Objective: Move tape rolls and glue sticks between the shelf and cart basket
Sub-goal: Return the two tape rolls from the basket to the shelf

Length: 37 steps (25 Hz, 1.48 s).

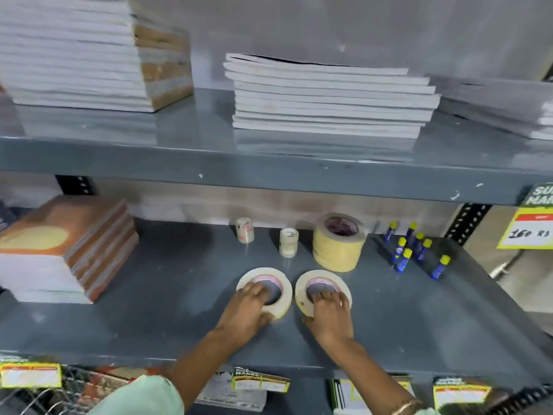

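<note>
Two flat cream tape rolls lie side by side on the grey middle shelf [149,295]. My left hand [250,307] grips the left tape roll [284,287], fingers in its core and thumb at its near rim. My right hand [327,314] grips the right tape roll [302,290] the same way. Behind them stands a stack of yellow tape rolls [338,245], with two small clear tape rolls [244,230] [288,242] to its left. Several blue glue sticks with yellow caps [411,247] stand upright at the right.
Stacks of notebooks [329,97] fill the upper shelf. A stack of brown-covered books [62,250] sits at the left of the middle shelf. Yellow price tags [526,232] hang on shelf edges. A wire cart basket [39,399] shows at the bottom left.
</note>
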Available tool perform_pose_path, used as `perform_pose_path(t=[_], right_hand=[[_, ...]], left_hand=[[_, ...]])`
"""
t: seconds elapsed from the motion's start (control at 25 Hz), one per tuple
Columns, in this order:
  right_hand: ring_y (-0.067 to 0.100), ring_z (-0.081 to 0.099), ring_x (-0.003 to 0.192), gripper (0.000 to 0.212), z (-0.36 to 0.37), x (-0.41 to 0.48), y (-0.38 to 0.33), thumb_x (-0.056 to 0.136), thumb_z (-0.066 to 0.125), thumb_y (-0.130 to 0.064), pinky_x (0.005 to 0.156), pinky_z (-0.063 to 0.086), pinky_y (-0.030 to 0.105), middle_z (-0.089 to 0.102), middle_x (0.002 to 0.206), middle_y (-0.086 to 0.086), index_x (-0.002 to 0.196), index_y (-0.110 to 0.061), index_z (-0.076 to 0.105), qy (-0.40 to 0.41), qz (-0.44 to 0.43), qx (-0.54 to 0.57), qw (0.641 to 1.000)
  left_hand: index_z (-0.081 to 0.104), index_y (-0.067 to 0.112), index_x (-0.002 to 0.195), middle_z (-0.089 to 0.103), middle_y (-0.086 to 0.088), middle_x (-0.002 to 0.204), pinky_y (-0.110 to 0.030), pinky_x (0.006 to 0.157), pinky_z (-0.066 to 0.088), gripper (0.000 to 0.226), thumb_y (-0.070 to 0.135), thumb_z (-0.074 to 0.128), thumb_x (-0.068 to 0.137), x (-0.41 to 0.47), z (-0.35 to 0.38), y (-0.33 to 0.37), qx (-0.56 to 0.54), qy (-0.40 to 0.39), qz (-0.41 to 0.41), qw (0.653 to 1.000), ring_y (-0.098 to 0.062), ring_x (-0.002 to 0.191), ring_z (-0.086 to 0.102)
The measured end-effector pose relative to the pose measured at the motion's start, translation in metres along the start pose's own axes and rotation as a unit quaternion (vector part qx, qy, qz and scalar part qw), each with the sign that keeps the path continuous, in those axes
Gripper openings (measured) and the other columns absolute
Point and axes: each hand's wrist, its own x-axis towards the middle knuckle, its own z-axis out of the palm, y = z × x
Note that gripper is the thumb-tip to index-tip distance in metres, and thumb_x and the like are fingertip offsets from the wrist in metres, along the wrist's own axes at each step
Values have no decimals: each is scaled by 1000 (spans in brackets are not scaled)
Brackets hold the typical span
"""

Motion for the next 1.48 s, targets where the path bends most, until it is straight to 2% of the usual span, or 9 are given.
perform_pose_path(t=[0.16,0.36,0.6,0.88,1.04,1.16,1.28,1.4,1.48], right_hand=[[26,46,128,47,-2,6,-7,88,57,-28,116,27,34,54,136,9,131,-12,48,-8,38,30,999],[26,60,110,33,-14,8,-24,86,60,-20,91,51,31,62,123,9,118,-10,59,34,62,97,993],[26,50,121,39,-14,7,-80,87,56,-18,103,42,34,54,132,9,126,-12,54,1,-113,56,992],[26,42,129,57,3,14,-84,80,67,-29,112,29,34,50,138,9,131,-11,48,-76,-133,5,988],[27,47,125,43,-8,18,-83,83,63,-17,109,33,31,53,135,9,125,-9,55,-72,-151,12,986],[27,49,123,42,-40,34,-65,82,65,-20,104,42,33,54,135,9,121,-9,56,-8,-155,49,987],[26,47,127,54,-82,72,-26,79,68,-19,108,38,32,52,137,12,129,-8,50,54,-121,57,990],[31,45,128,54,-110,105,17,83,65,-19,107,40,39,50,139,15,133,-8,47,48,-23,57,997],[33,41,131,58,-112,116,35,83,66,-19,111,35,42,46,142,16,136,-8,43,45,-9,53,998]], left_hand=[[14,16,146,15,-4,158,-39,120,13,74,60,22,86,5,-3,-30,-48,76,-66,994,-21,147,9],[10,10,146,10,-6,159,-40,121,8,62,41,33,97,4,7,-81,-52,68,-150,985,-19,147,4],[7,11,147,7,-6,159,-38,121,4,63,45,25,97,-2,14,-92,-28,43,-146,988,-18,147,3],[9,10,146,9,-6,159,-38,121,5,69,48,14,89,-3,16,-91,-22,60,-146,987,-19,147,5],[10,11,146,10,-5,159,-37,121,5,75,56,9,86,-4,18,-93,-14,68,-147,987,-18,147,5],[15,11,146,15,-5,158,-36,121,8,93,59,-6,69,-3,18,-93,-10,88,-144,986,-17,147,9],[15,12,146,15,-4,158,-36,121,8,80,56,6,80,-2,17,-91,-20,88,-147,985,-16,147,10],[15,12,146,16,-4,158,-35,121,8,67,48,19,89,-2,16,-91,-19,84,-149,985,-16,147,10],[17,12,145,18,-4,158,-35,121,9,67,47,21,89,-2,16,-91,-23,86,-151,985,-17,146,12]])
